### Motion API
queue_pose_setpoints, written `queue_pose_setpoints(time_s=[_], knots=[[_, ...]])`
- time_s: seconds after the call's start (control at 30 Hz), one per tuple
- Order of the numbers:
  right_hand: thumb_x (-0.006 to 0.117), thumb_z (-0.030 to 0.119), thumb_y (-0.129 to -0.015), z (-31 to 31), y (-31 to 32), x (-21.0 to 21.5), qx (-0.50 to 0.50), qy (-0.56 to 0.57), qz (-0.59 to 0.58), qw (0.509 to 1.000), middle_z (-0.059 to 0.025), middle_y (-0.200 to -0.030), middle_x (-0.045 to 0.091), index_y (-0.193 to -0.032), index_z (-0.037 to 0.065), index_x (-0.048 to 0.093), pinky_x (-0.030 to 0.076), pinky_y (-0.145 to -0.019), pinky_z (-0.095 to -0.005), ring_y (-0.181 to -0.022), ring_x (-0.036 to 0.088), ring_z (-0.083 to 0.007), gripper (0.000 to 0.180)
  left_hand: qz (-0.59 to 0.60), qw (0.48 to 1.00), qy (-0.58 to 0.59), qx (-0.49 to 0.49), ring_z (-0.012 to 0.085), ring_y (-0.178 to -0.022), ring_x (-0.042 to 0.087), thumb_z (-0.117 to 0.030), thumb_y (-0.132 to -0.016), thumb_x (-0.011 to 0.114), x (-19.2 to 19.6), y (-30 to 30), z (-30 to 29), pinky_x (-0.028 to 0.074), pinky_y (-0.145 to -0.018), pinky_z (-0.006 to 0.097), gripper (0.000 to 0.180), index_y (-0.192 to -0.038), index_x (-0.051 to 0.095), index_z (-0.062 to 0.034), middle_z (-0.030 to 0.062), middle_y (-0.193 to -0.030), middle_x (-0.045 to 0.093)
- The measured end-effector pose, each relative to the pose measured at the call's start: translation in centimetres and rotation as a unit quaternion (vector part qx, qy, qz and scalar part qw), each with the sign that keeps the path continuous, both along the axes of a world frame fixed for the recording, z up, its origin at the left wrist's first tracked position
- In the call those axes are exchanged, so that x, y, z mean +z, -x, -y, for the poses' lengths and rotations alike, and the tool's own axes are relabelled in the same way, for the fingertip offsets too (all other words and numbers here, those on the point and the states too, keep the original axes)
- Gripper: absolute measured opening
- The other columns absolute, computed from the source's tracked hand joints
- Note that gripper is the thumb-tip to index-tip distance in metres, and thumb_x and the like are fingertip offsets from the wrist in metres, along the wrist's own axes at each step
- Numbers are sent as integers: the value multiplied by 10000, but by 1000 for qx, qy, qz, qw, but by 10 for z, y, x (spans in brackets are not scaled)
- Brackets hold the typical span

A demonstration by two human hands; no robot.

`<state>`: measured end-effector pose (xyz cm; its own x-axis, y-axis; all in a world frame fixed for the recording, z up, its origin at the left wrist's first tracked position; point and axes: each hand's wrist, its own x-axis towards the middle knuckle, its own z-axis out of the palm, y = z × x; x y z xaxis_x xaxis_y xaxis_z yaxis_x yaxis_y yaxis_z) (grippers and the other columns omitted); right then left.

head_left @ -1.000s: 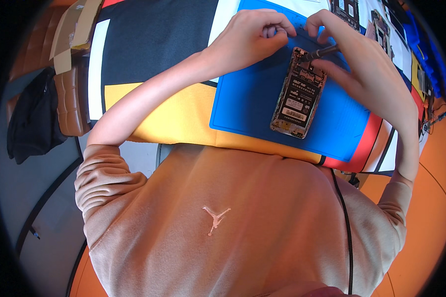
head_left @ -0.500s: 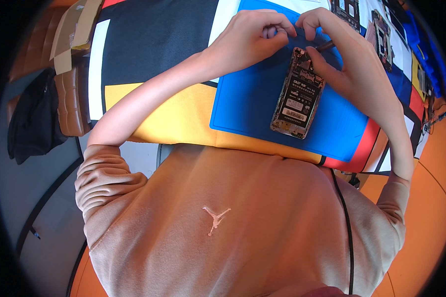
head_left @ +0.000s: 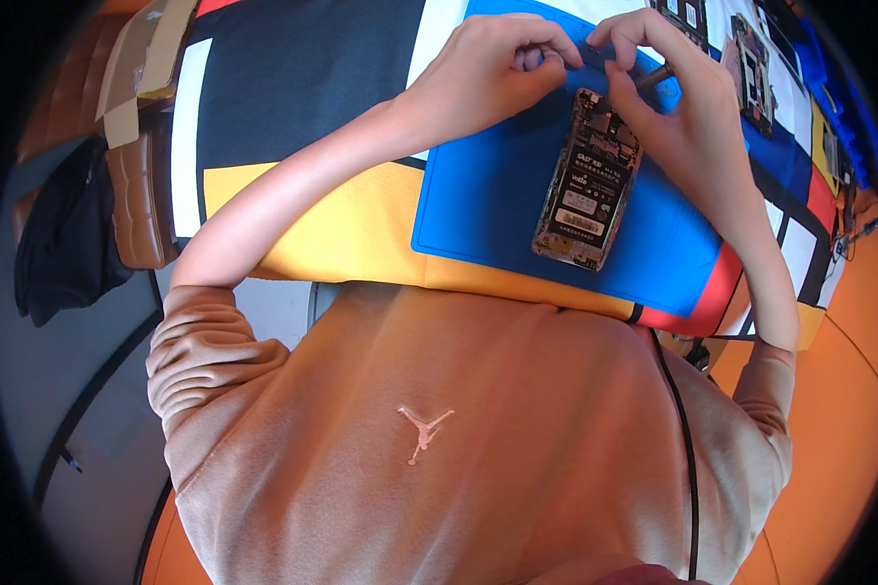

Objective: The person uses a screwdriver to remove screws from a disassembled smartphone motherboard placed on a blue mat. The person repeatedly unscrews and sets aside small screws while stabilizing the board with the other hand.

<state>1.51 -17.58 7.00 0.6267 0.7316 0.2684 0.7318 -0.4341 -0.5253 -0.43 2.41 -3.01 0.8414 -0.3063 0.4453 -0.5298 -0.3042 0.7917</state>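
Observation:
An opened phone (head_left: 587,180) lies on the blue mat (head_left: 478,185), its black battery and a circuit board at its far end exposed. My left hand (head_left: 498,73) hovers beyond the phone's far left. Its thumb and forefinger are pinched together, and anything between them is too small to make out. Just past the phone's far right corner is my right hand (head_left: 688,112), curled around a slim grey screwdriver-like tool (head_left: 657,76). The tool slants between thumb and fingers; its tip is hidden. The fingertips of both hands nearly meet.
More opened phone parts (head_left: 754,78) lie at the far right, beside blue plastic trays (head_left: 839,107). A cardboard box (head_left: 132,88) stands at the far left, near a brown padded chair (head_left: 146,200) with a black cloth (head_left: 68,234). A black cable (head_left: 678,419) runs down my front.
My right hand has drawn slightly away from the phone's far end, and the tool in it has shifted up and right. The left hand has barely moved.

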Motion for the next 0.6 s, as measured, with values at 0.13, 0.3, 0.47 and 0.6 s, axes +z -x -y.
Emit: queue_pose_setpoints(time_s=[0.13,0.3,0.47,0.6], knots=[[628,-67,-843,-3,3,0,-22,4,27,999,-71,-1043,670,-926,60,507,522,-830,-307,-958,644,-202,194,-18,1000,-1,-4,107,-639,515,-85,-923,646,1,0,-1,440,-590,231,106,-978,731,-54,42,-716,579],[639,-59,-844,0,6,2,9,-17,30,999,-57,-987,680,-936,59,511,525,-812,-294,-897,658,-194,197,-16,1000,2,-4,108,-646,523,-87,-928,640,0,0,0,441,-589,232,108,-977,731,-55,48,-714,579],[640,-37,-888,7,7,-11,-56,-18,5,998,-44,-989,674,-966,62,524,503,-705,-241,-810,641,-110,172,-16,1000,-11,4,107,-632,514,-80,-928,635,3,1,-1,433,-581,231,109,-973,729,-51,47,-706,573],[599,-18,-941,26,15,-16,-78,-53,-95,991,-53,-979,675,-1013,48,527,458,-627,-196,-766,619,-54,121,-38,999,-7,6,102,-620,503,-73,-925,636,8,2,0,417,-565,234,110,-974,730,-48,44,-702,567]])
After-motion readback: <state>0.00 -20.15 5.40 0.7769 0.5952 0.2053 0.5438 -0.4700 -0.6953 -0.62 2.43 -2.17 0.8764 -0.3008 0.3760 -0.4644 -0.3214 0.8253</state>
